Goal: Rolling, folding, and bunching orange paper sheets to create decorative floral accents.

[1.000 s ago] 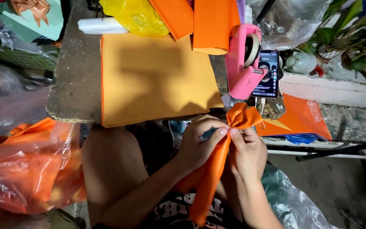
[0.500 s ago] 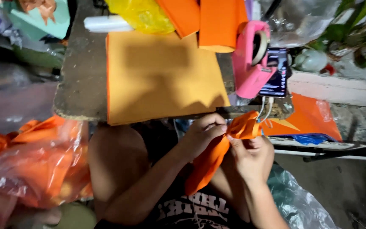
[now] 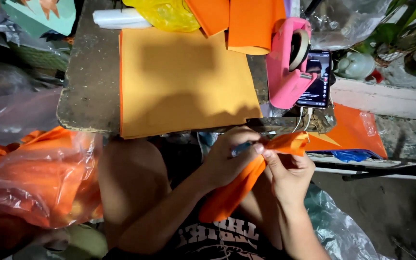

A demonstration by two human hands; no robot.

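Note:
Both hands work a strip of orange paper (image 3: 232, 188) just below the front edge of a small worn table (image 3: 87, 86). My left hand (image 3: 229, 156) pinches the strip near its upper fold. My right hand (image 3: 287, 173) grips the folded upper end (image 3: 290, 143) from the right. The lower end of the strip hangs down over my lap. A stack of orange-yellow sheets (image 3: 184, 82) lies flat on the table right above my hands.
A pink tape dispenser (image 3: 287, 67) and a lit phone (image 3: 316, 79) stand at the table's right end. Orange rolls (image 3: 251, 24), a yellow bag (image 3: 167, 14) and a white roll (image 3: 119, 18) lie at the back. A clear bag of orange pieces (image 3: 30, 178) sits at left.
The spread bow-like top of the orange strip has been folded into a compact bundle between my fingers. My view has shifted slightly, with the table now lower in the picture.

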